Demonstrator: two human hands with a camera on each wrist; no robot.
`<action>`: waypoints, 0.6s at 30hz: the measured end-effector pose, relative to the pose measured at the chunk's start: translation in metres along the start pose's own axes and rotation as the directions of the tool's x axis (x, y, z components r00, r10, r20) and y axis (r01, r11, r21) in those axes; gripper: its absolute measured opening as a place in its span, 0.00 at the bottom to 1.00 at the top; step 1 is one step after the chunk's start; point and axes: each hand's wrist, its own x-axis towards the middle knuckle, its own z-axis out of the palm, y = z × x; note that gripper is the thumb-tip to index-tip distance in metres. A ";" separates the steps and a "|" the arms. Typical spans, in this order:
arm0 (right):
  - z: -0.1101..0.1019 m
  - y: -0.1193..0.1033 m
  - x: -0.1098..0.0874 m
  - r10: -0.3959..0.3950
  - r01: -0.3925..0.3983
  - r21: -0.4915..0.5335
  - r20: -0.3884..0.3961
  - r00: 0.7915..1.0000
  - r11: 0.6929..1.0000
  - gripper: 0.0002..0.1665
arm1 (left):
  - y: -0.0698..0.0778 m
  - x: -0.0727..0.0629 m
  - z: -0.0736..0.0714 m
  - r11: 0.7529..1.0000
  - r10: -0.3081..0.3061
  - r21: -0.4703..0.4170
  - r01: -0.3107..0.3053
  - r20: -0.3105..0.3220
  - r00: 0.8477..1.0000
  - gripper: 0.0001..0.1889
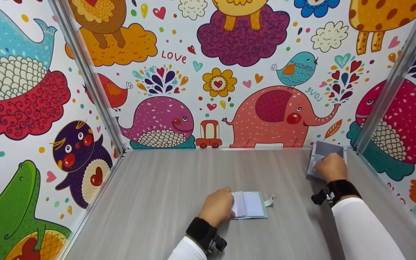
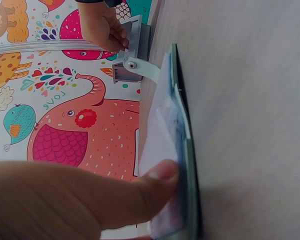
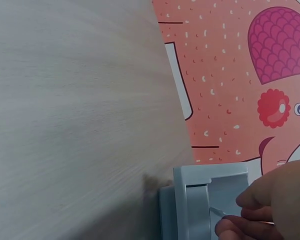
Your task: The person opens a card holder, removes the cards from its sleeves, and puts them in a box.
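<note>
A small booklet-like card holder [image 1: 254,205] lies open on the table, with a pale green cover, whitish sleeve pages and a snap strap [image 1: 270,201] sticking out to the right. My left hand [image 1: 218,205] grips its left edge; in the left wrist view the thumb [image 2: 162,175] presses on the pages. At the back right my right hand [image 1: 332,167] reaches into a grey plastic box [image 1: 313,159]. Its fingertips come together inside the box around a small, thin, pale piece [image 3: 217,212], mostly hidden by the fingers.
The grey wood-grain table [image 1: 164,180] ends at a back wall [image 1: 215,43] printed with cartoon animals. Metal corner posts [image 1: 90,77] stand at the left and right, with printed side panels beyond them. The box sits close to the right back corner.
</note>
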 end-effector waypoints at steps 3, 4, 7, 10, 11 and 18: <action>0.000 -0.002 -0.004 0.019 -0.019 0.026 0.005 1.000 0.999 0.20 | 0.000 0.001 0.001 1.000 -0.010 -0.005 0.011 0.014 1.000 0.15; 0.000 -0.003 -0.006 0.016 -0.016 0.028 -0.004 1.000 0.999 0.20 | 0.000 0.001 0.001 1.000 -0.012 -0.006 0.012 0.015 1.000 0.15; 0.002 -0.008 -0.012 -0.018 0.019 0.023 -0.063 0.998 1.000 0.21 | 0.001 0.001 0.000 1.000 -0.012 -0.002 0.012 0.016 1.000 0.15; 0.007 -0.017 -0.021 -0.072 0.078 0.029 -0.168 0.983 0.997 0.22 | 0.002 0.000 -0.001 1.000 -0.006 0.001 0.006 0.005 1.000 0.15; 0.009 -0.021 -0.025 -0.086 0.096 0.037 -0.210 0.974 0.995 0.22 | 0.002 0.000 -0.001 1.000 -0.004 0.004 0.004 0.001 1.000 0.15; 0.024 -0.057 -0.054 -0.170 0.215 0.100 -0.337 0.926 0.971 0.18 | -0.007 0.000 0.010 0.998 0.056 0.006 -0.055 -0.080 0.995 0.15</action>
